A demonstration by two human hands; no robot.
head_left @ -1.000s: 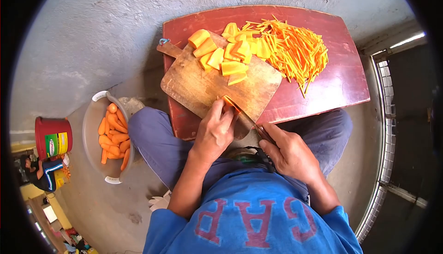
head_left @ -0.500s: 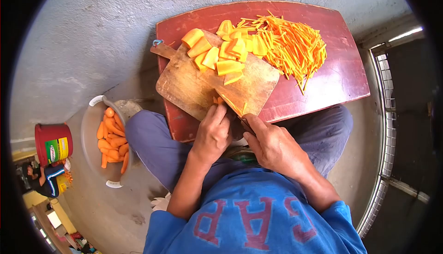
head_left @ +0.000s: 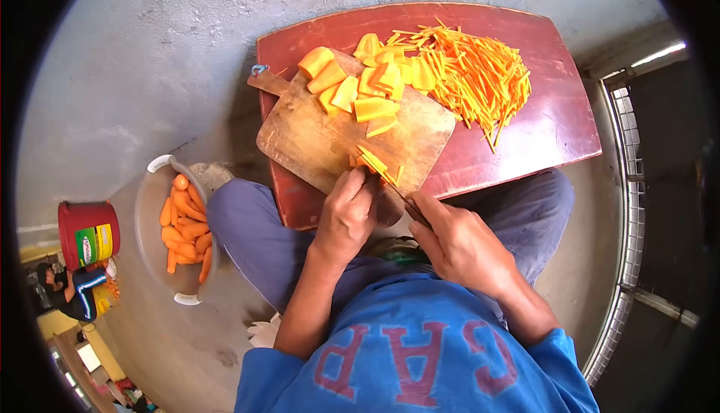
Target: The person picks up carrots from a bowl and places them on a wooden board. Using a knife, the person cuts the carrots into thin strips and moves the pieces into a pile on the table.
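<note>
My right hand [head_left: 463, 246] is closed around the handle of a knife [head_left: 414, 209], whose blade points up and left over the near part of a wooden cutting board [head_left: 300, 139]. Beside the blade, the bent fingers of my left hand [head_left: 346, 214] press on a carrot piece [head_left: 354, 162], mostly hidden under them. Thin carrot sticks [head_left: 373, 159] lie along the blade. Several thick carrot slabs [head_left: 345, 93] rest on the far part of the board. To their right, a heap of carrot sticks [head_left: 480, 75] covers part of the red table [head_left: 551, 124].
At left on the floor stands a grey basin [head_left: 147, 222] with whole peeled carrots [head_left: 184, 225]. Beyond it are a red bucket [head_left: 69, 233] and another person [head_left: 75, 297]. A wall [head_left: 172, 53] rises behind the table; a metal-framed door [head_left: 630, 188] is at right.
The knife and my right hand have shifted slightly right and down. Fresh carrot sticks now show along the blade. My left hand stays on the carrot piece.
</note>
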